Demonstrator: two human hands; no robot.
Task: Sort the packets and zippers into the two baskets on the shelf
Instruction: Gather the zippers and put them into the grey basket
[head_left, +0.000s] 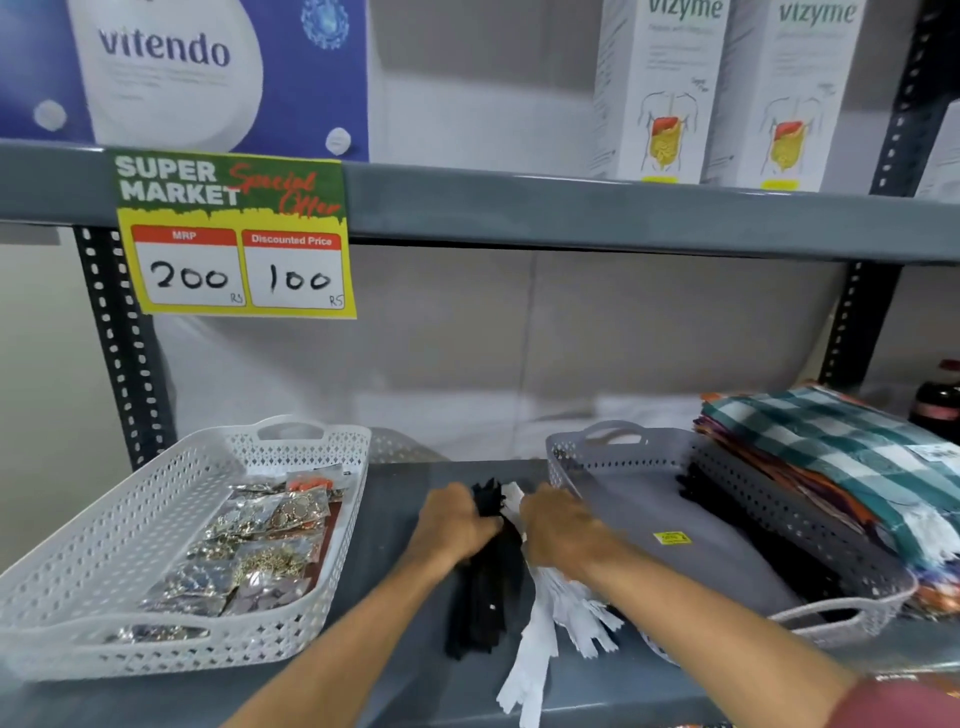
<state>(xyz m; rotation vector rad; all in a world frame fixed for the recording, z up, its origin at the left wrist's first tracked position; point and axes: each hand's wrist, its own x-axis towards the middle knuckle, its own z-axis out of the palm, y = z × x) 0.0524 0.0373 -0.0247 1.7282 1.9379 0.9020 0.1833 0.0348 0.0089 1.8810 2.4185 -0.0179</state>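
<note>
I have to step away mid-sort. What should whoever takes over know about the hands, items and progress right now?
Left hand: gripping the black zippers on the shelf.
Right hand: on the white zippers beside them.
Done: packets lie in the white basket.
Grey basket: some dark items along its right wall, otherwise mostly bare.
Left: move both zipper bundles into the grey basket.
</note>
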